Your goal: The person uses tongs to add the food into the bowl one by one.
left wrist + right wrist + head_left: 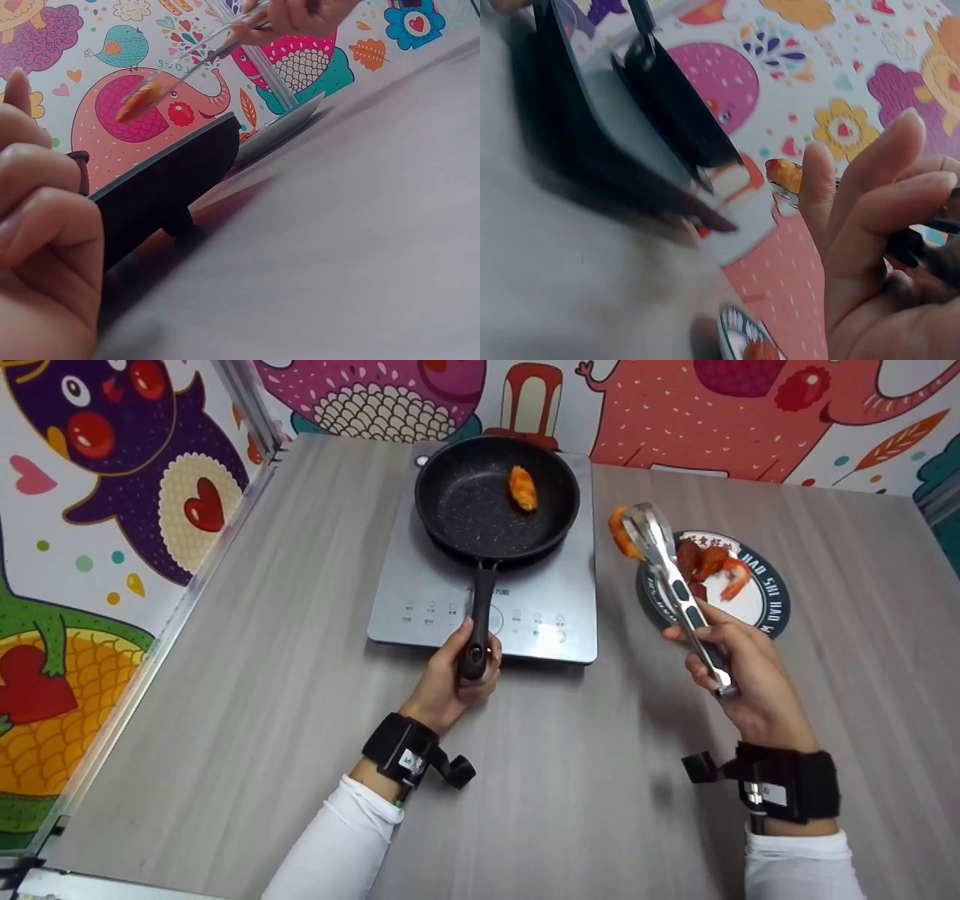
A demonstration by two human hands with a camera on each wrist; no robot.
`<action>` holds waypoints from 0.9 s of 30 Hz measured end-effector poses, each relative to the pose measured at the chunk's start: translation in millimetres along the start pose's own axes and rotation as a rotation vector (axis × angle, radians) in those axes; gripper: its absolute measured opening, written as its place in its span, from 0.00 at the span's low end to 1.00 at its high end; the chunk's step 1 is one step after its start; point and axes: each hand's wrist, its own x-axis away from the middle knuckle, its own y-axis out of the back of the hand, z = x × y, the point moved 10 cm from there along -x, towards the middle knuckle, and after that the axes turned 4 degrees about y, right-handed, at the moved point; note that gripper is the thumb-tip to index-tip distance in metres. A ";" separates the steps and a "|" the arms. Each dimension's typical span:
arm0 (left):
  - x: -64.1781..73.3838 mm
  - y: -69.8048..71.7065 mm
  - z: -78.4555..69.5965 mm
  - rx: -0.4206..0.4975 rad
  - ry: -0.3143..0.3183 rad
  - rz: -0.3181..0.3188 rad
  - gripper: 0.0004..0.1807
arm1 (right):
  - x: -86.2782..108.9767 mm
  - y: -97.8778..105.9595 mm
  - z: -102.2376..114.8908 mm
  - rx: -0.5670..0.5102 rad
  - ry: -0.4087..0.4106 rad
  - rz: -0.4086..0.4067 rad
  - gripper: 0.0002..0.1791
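Observation:
In the head view, my left hand (448,684) grips the handle (482,592) of a black frying pan (465,510). One orange-brown piece of food (523,489), perhaps a chicken wing, lies inside the pan, right of its middle. My right hand (754,675) holds metal tongs (686,604) with dark grip pads. Between the tongs' tips is a similar orange-brown piece (621,532), held up between the pan and a plate (778,607). The left wrist view also shows this piece (141,100) in the air. On the plate lie several brown pieces and a shrimp (736,577), partly hidden by the tongs.
The pan stands on a silver induction cooker (420,592) with a touch panel. A grey wood-grain table (270,660) lies beneath everything. Walls with cartoon animals (712,412) close off the back and left sides, and a metal rail (150,664) runs along the left edge.

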 end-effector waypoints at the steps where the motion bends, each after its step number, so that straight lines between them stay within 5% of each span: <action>1: -0.2 0.0 0.4 -0.002 0.001 0.001 0.24 | -3.1 -6.0 -1.4 0.003 -0.006 0.012 0.26; 10: -0.4 0.0 1.1 0.001 0.002 0.006 0.25 | -27.1 -42.2 -17.4 0.040 -0.048 0.034 0.26; 27: -0.9 -1.1 1.5 0.019 0.009 0.005 0.25 | -58.9 -73.0 -33.1 0.074 -0.048 0.070 0.28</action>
